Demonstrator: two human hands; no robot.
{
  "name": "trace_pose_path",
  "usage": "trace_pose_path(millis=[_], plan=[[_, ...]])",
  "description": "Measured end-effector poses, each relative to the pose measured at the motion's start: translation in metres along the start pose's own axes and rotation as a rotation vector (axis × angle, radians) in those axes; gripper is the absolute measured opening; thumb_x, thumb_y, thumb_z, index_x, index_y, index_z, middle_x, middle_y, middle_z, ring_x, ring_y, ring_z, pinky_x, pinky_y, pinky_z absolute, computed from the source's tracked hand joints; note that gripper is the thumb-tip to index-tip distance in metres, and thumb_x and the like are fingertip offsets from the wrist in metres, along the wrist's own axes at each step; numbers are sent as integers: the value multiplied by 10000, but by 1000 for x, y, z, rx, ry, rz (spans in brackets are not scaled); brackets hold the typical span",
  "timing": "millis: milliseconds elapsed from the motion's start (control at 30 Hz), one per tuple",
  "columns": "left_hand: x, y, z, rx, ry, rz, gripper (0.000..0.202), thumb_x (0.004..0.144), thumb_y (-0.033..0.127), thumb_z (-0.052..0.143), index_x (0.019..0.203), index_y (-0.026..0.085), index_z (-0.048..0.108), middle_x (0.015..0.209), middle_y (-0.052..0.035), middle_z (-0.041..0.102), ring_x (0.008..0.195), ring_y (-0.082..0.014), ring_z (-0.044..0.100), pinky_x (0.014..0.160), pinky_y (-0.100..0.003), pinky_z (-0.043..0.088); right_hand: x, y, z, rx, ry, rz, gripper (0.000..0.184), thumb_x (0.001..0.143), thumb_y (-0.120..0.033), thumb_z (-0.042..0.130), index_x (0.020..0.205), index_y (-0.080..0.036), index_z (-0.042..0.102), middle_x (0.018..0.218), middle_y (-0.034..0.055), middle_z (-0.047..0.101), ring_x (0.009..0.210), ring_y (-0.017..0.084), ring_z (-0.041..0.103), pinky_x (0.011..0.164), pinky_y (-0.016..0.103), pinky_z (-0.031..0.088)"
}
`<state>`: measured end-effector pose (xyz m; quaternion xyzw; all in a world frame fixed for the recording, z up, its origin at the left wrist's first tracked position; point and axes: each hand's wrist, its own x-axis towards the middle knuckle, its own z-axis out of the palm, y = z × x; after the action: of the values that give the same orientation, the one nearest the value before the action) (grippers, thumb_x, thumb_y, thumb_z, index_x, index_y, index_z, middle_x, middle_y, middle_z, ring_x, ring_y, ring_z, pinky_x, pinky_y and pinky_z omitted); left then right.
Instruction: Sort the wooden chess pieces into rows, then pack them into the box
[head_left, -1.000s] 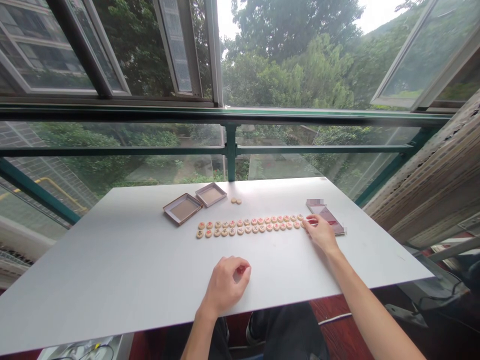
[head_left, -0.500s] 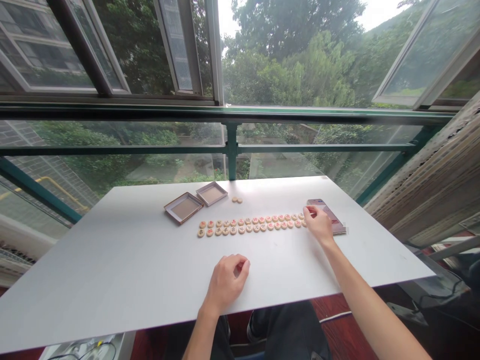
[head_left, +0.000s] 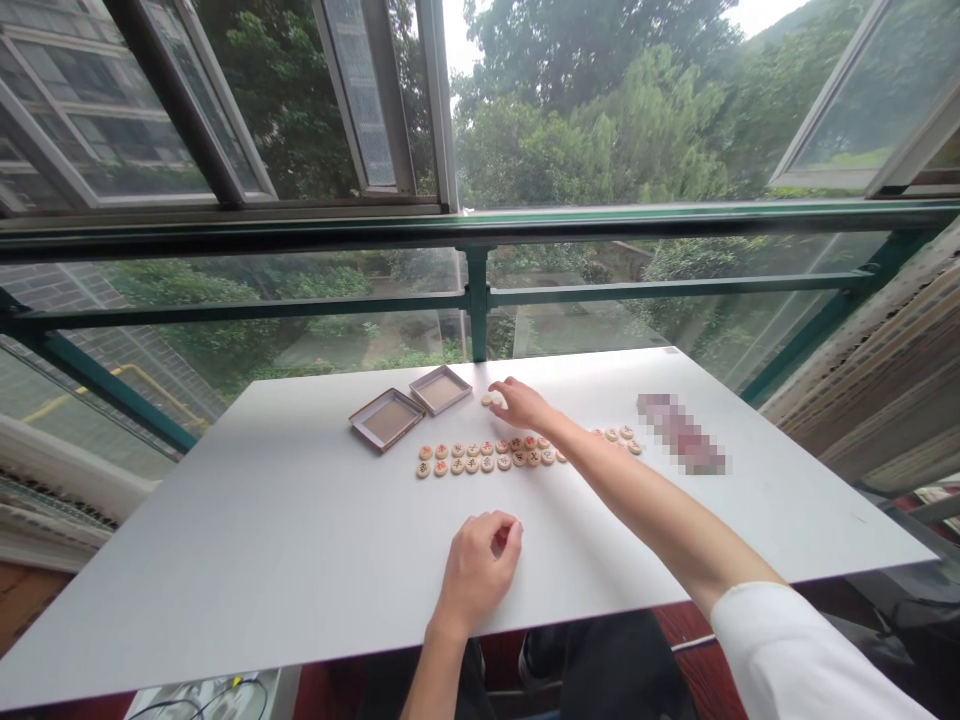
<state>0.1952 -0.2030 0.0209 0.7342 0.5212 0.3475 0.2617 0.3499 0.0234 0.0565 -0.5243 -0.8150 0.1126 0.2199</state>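
Round wooden Chinese chess pieces [head_left: 487, 464] with red or dark characters lie in two long rows on the white table. Beyond the rows, near the boxes, are two more Chinese chess pieces [head_left: 487, 400]. My right hand [head_left: 521, 402] reaches over the rows to this pair, thumb and forefinger apart around the right-hand piece. The right forearm hides part of both rows. On the near side of the rows, my left hand [head_left: 480, 560] rests on the table, loosely curled with thumb against forefinger and no piece visible in it.
Two shallow box halves [head_left: 388, 418] sit open at the back, left of the loose pair. A pixelated, phone-like object [head_left: 682, 432] lies right of the rows. Behind the table [head_left: 300, 520] stands a green railing [head_left: 475, 300] before open windows.
My right hand has moved from the right end of the rows, leftward and back, to the loose pair. My left hand stays curled on the table. The view has shifted slightly.
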Motion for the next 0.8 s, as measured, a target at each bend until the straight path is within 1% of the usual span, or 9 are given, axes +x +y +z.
trace_pose_path(millis=[67,167,267,333,400,500,633,733,800], plan=[[0,1,0,-4,2,0,224,971,300,490,833,240,656,771,2,693,727,-183,596,720,-305,461,9,-2,11,-35,-21,5,368,894,-274,693,1233,-150,623,1196,152,621,1032,262,633,878,357,513],[0,1,-1,-8,3,1,229,969,298,490,832,239,663,771,-1,697,725,-183,599,717,-306,463,15,1,20,-62,-35,7,330,946,-308,638,1233,-149,604,1229,131,615,1054,251,630,891,417,536],[0,1,-2,-6,1,2,228,968,294,491,835,238,667,775,-1,702,729,-182,605,717,-303,463,12,5,18,-55,-48,-25,239,966,-243,595,1183,-149,634,1133,105,654,997,217,639,892,371,517],[0,1,-1,-3,1,3,231,969,291,489,832,237,666,778,-1,704,731,-182,606,721,-301,460,4,5,12,-35,-58,-64,235,942,-184,600,1168,-147,653,1046,103,667,915,201,642,855,319,495],[0,1,-1,0,1,3,233,970,292,487,829,237,664,777,0,702,729,-183,603,726,-299,455,-7,2,2,-8,-63,-112,258,927,-175,609,1182,-162,649,1012,84,662,838,179,639,812,293,487],[0,0,0,2,-3,-1,231,972,299,487,836,239,664,776,2,698,732,-184,598,735,-297,447,-34,-9,-15,41,-55,-199,248,926,-169,603,1170,-183,645,1017,70,649,804,155,636,793,268,483],[0,-2,2,-5,-10,-14,223,973,320,491,854,244,664,791,3,698,744,-190,598,738,-300,438,-89,-31,-35,109,-66,-305,198,906,-139,606,1079,-215,665,1057,53,645,839,138,647,804,240,503],[0,-2,4,-11,-13,-25,224,975,341,494,858,244,658,788,6,692,739,-189,594,728,-301,431,-136,-44,-41,275,-31,-393,220,900,-115,581,1071,-230,659,1071,61,646,893,163,641,835,284,521],[0,-1,4,-12,-16,-29,236,982,354,486,856,244,653,783,10,689,732,-185,591,725,-299,429,-163,-49,-39,410,16,-360,225,898,-107,575,1068,-231,653,1064,60,645,905,169,634,812,289,534]])
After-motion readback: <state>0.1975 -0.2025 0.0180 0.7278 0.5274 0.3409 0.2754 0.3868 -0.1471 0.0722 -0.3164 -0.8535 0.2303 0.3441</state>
